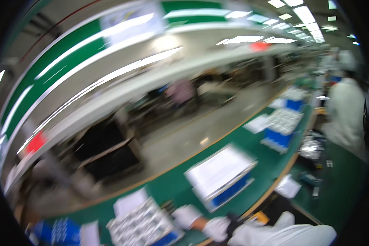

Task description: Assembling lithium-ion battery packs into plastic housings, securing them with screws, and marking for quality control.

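A long green table (168,189) runs from the lower left up to the far right. On the right, beside it, is a co-worker (347,110) in white clothing. Near the middle of the table there is a blue-sided stack (230,192) with white paper on top. At the lower edge stands a tray (167,239), blue at its side, covered with rows of whitish pieces. One gloved hand (186,216) is just beside its right edge; blur hides whether the fingers grip something. The other hand cannot be seen, so its state cannot be told. A small dark object (167,206) lies near the glove.
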The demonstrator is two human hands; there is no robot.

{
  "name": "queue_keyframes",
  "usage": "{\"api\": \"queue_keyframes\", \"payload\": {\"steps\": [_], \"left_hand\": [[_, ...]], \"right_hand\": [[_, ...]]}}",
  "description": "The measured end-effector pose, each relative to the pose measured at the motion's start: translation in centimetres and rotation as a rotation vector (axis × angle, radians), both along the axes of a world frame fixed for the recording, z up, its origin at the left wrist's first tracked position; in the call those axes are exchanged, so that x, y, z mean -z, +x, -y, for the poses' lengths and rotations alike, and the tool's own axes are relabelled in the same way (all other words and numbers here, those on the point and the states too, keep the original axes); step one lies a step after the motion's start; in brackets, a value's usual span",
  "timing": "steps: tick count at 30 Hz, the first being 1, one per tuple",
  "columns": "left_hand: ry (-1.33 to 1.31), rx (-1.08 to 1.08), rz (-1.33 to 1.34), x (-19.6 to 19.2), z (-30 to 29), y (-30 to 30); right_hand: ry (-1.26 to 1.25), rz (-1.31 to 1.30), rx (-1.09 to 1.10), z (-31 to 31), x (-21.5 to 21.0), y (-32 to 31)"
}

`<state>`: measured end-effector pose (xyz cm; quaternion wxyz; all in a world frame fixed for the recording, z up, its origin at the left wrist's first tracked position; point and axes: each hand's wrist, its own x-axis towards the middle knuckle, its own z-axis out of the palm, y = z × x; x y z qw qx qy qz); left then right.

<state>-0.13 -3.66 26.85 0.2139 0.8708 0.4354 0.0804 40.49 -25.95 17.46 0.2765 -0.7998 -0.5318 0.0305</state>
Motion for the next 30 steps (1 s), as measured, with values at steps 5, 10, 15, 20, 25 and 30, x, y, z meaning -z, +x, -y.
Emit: {"api": "queue_keyframes", "payload": {"steps": [5, 10, 15, 20, 25, 30], "left_hand": [[0.287, -0.368, -0.288, -3.5, -0.4, -11.7], [-0.120, -0.889, -0.300, -0.7, -0.3, -18.2], [-0.057, -0.925, -0.520, 5.4, 1.8, -21.7], [-0.018, -0.934, -0.549, 6.8, 2.3, -22.2], [0.014, -0.935, -0.558, 7.1, 2.4, -21.9], [0.048, -0.948, -0.586, 6.8, 2.4, -21.8]], "right_hand": [[0.075, 0.045, 0.068, -0.5, 0.4, 1.1], [0.205, 0.085, 0.067, -2.9, 4.9, 1.5], [0.168, 0.063, 0.080, -2.2, 4.1, -0.1], [0.135, 0.063, 0.091, -1.8, 3.6, -0.1], [0.125, 0.079, 0.091, -1.7, 4.2, 0.6], [0.133, 0.081, 0.081, -1.9, 4.1, 0.6]]}}
